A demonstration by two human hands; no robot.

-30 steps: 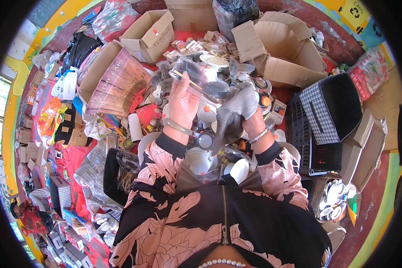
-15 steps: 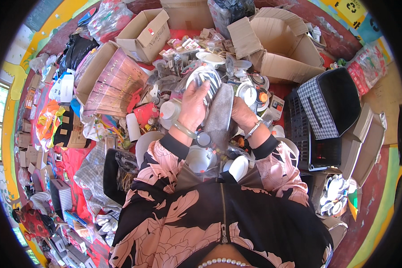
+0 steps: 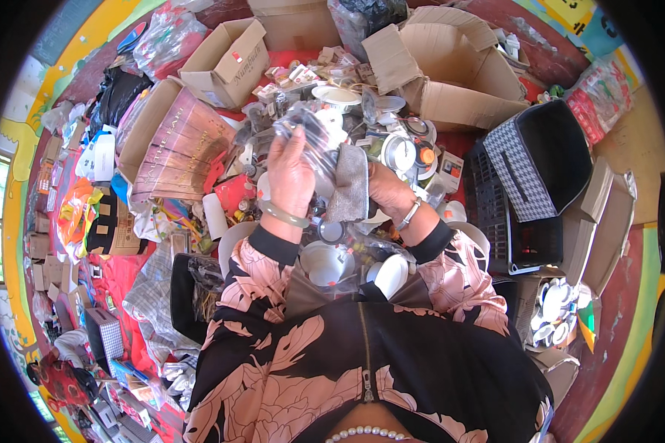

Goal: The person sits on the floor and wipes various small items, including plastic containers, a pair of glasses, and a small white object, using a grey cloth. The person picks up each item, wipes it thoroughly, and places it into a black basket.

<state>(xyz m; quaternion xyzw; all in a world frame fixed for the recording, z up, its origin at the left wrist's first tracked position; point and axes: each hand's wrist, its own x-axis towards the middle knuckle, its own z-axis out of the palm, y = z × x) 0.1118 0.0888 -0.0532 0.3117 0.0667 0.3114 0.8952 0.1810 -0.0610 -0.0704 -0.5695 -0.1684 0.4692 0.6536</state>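
My left hand [image 3: 291, 177] is closed on a dark-striped, shiny item [image 3: 313, 139], blurred by motion, so its exact kind is unclear. A grey cloth [image 3: 350, 186] hangs from my right hand [image 3: 391, 193], its fingers curled round the cloth's right edge. Cloth and striped item are close together, above a heap of small goods. Below the cloth are a small round dark-rimmed lid [image 3: 332, 231] and a white bowl [image 3: 326, 264]. A round metal-rimmed container [image 3: 399, 153] and an orange-capped item [image 3: 426, 156] lie beyond my right hand.
An open cardboard box [image 3: 458, 70] stands at the far right, another [image 3: 225, 63] at the far left. A pink printed carton [image 3: 177, 144] leans on the left. To the right are a black crate [image 3: 499, 214] and a houndstooth-trimmed black bin [image 3: 543, 159]. A white plate [image 3: 337, 95] lies on the heap.
The grey cloth has gone from hanging long and narrow to shorter and bunched. My left hand has shifted left with the striped item, and my right hand slightly left with the cloth.
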